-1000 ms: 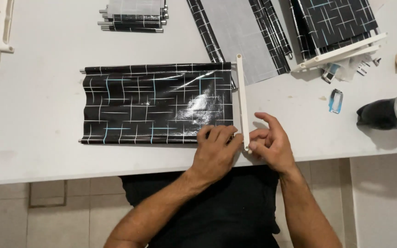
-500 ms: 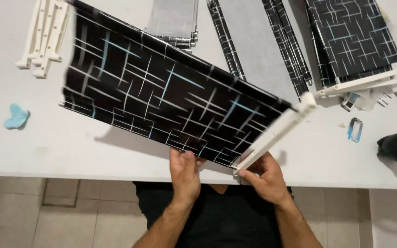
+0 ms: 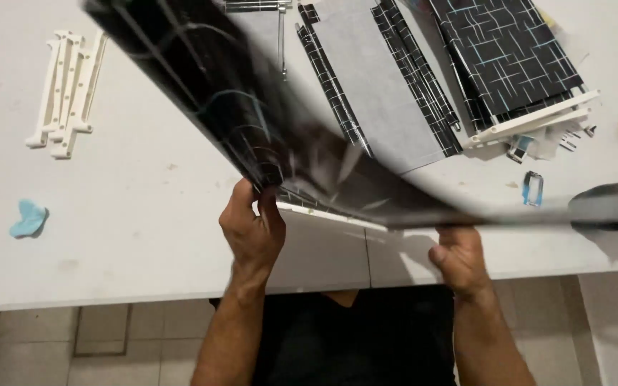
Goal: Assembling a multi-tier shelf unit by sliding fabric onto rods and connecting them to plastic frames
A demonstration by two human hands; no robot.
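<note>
While white plastic strips [image 3: 66, 93] lie at ten o'clock, the black patterned sheet [image 3: 252, 121] (blurred, lifted above the table [image 3: 144, 243]) is gripped at centre by the left hand [image 3: 252, 229] and right hand [image 3: 459, 259], fingers closed on its white edge rail [image 3: 330, 214].

Bare white table [image 3: 144, 236] leftward; white plastic strips [image 3: 66, 93], folded panels [image 3: 395, 93] crowding far edge.

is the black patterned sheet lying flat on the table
No, both hands, left hand and right hand, hold the black patterned sheet lifted and tilted above the table.
</note>
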